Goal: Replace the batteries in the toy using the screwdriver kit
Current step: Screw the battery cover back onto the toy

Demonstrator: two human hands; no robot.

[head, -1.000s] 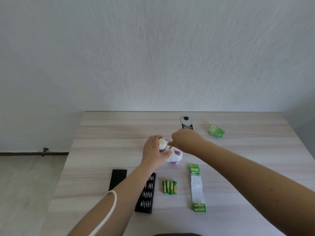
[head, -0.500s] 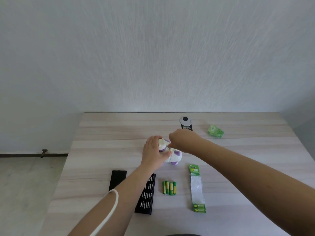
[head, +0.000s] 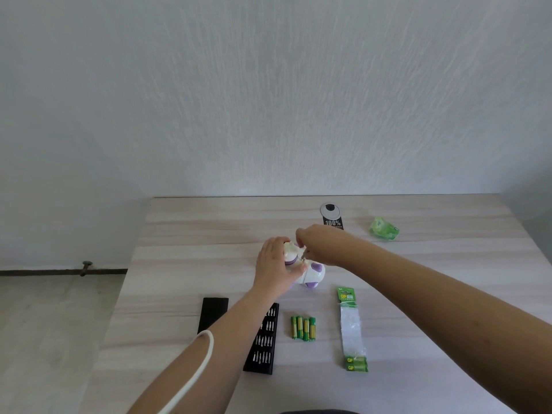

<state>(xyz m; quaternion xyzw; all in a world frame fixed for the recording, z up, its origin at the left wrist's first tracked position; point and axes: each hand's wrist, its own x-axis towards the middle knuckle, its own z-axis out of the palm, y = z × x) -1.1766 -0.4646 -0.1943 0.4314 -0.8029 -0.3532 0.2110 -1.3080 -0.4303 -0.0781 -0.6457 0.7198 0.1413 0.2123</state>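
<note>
A white and purple toy (head: 312, 271) lies on the wooden table (head: 185, 234) at its middle. My left hand (head: 273, 267) grips the toy from the left side. My right hand (head: 316, 245) is above the toy with its fingers curled round a thin screwdriver (head: 304, 256), whose tip points down at the toy. Most of the screwdriver is hidden in the hand. Several green and yellow batteries (head: 303, 328) lie side by side nearer to me. The black tray of screwdriver bits (head: 263, 342) lies left of them, partly under my left forearm.
A black lid (head: 212, 312) lies left of the bit tray. An opened battery blister pack (head: 351, 330) lies right of the batteries. A crumpled green wrapper (head: 383, 229) and a black and silver tag (head: 332, 218) lie at the far side. The table's left edge drops to the floor.
My right hand has lifted slightly above the toy, and the screwdriver's tip now shows below it. My left hand has kept its hold on the toy.
</note>
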